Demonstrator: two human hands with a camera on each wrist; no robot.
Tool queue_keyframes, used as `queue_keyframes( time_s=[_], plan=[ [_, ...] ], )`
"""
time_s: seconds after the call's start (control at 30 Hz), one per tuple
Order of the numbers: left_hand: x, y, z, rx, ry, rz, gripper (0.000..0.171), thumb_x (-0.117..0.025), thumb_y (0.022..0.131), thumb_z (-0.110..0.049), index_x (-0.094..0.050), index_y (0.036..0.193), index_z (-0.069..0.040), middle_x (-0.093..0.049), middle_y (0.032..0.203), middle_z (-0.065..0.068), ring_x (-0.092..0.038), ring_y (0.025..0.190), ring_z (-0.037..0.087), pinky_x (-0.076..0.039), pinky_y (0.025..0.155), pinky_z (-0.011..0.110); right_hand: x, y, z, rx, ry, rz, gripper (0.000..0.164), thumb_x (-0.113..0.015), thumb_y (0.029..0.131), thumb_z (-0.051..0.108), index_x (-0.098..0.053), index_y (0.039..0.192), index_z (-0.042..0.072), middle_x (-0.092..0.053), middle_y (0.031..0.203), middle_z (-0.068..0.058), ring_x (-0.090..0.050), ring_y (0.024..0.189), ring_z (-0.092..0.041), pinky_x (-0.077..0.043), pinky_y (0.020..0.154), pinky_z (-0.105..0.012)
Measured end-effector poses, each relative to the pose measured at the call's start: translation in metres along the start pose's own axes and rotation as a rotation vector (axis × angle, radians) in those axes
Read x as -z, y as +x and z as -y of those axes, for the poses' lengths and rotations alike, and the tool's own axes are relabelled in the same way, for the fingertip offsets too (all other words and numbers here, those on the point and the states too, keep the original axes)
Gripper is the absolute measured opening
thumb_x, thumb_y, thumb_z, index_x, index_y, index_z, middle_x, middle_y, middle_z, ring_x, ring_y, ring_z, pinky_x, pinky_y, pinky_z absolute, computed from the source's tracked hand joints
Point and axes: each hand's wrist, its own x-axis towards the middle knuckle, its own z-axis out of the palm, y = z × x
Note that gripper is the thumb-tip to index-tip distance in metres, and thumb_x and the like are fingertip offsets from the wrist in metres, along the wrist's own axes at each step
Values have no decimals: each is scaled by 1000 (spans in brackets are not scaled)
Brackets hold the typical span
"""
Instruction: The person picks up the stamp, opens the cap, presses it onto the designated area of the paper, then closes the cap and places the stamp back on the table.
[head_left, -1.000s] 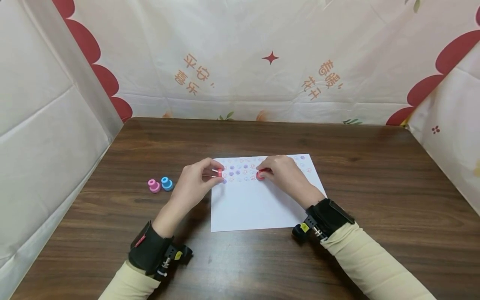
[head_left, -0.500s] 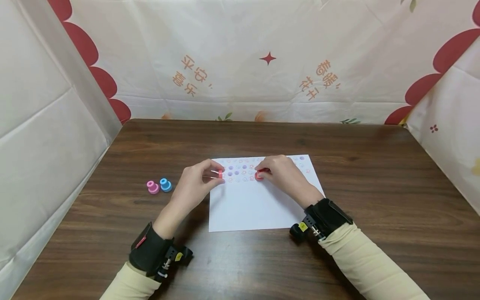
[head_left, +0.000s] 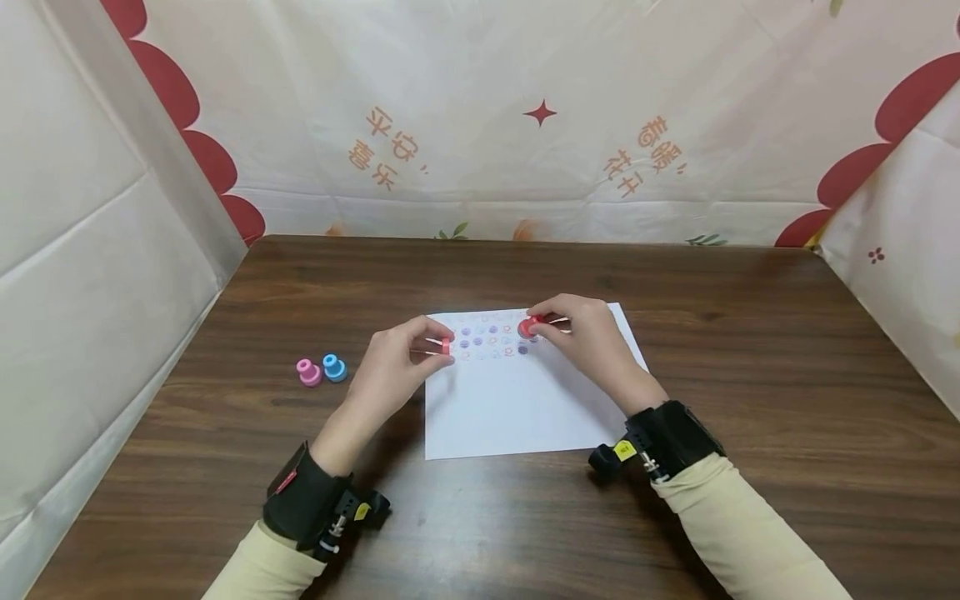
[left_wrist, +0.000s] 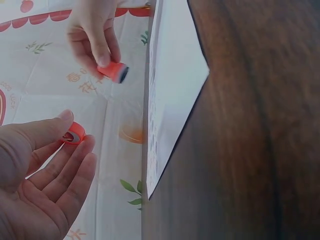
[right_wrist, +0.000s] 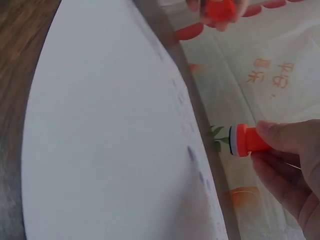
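Note:
A white sheet of paper [head_left: 510, 408] lies on the table, its upper part covered with rows of small purple and red stamped marks. Above it my right hand [head_left: 592, 346] pinches a red toy stamp [head_left: 529, 326] between thumb and fingers. That stamp's dark-edged face [right_wrist: 233, 141] points away from the palm in the right wrist view, apart from the paper. At the paper's left edge my left hand [head_left: 393, 358] holds a small red cap [left_wrist: 75, 133] between thumb and fingertips, its hollow side visible in the left wrist view. A dark purple mark [head_left: 522, 349] shows below the stamp.
A pink stamp [head_left: 308, 372] and a blue stamp [head_left: 334, 367] stand side by side on the brown wooden table [head_left: 480, 533], left of my left hand. Printed white cloth [head_left: 465, 150] hangs behind the table and along both sides.
My right hand has lifted the red stamp off the paper and moved slightly away from me, exposing a purple mark where it stood. My left hand keeps the cap in nearly the same place.

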Motion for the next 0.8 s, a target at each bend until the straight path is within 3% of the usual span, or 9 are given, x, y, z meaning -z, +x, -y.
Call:
queue_keyframes(
  time_s=[0.27,0.53,0.8],
  plan=[
    [-4,2,-5,-20,-28,-10,26,-77,80,-12,-67,103,-11,-72,102,7,-69,92,17,-59,83,41,13,-8,3,-135,196,-127,26,-78,78,13,-72,102,5,-74,97,-12,-67,87,-19,-59,80,-41],
    [-13,6,-12,-40,-47,-17,25,-77,79,-10,-67,103,-10,-72,100,7,-69,90,18,-60,81,42,12,-19,7,-245,378,-99,27,-76,81,19,-70,104,5,-72,100,-12,-65,87,-14,-51,73,-7],
    [-24,10,-21,-39,-70,-3,28,-79,77,-10,-67,103,-10,-72,102,7,-69,92,20,-59,82,41,5,-25,12,-246,575,-67,28,-75,82,13,-68,105,-2,-70,99,-12,-67,83,-8,-55,74,-10]
  ],
)
